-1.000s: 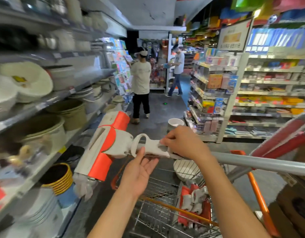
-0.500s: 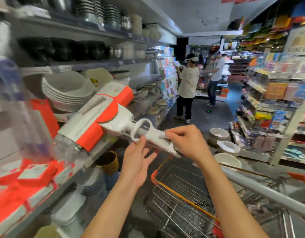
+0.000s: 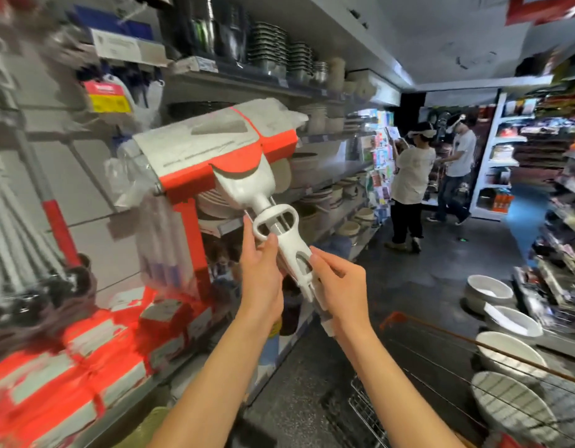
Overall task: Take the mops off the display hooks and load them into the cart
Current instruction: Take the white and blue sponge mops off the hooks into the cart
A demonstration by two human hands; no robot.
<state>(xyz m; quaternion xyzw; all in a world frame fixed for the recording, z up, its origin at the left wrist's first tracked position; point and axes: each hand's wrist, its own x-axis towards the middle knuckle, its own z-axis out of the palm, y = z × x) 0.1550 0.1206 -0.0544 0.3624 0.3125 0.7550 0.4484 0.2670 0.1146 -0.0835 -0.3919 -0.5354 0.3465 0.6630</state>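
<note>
I hold a white and orange-red sponge mop (image 3: 215,150) up in front of the left shelving, its wide head tilted up and wrapped in clear plastic. My left hand (image 3: 260,276) touches the white lever handle below the head, thumb and fingers around its loop. My right hand (image 3: 339,286) grips the white neck piece lower down where the pole starts. More mops (image 3: 14,227) hang blurred at the far left on the display wall. The wire cart (image 3: 441,383) with an orange rim sits at the lower right.
Shelves of bowls and steel pots (image 3: 273,50) line the left side. Red and white boxes (image 3: 69,360) stack low on the left. White bowls (image 3: 506,357) lie beyond the cart. Two people (image 3: 412,185) stand down the aisle.
The view has swung left and up toward the display wall. The mop head has risen and turned more upright. Both hands stay on the handle piece.
</note>
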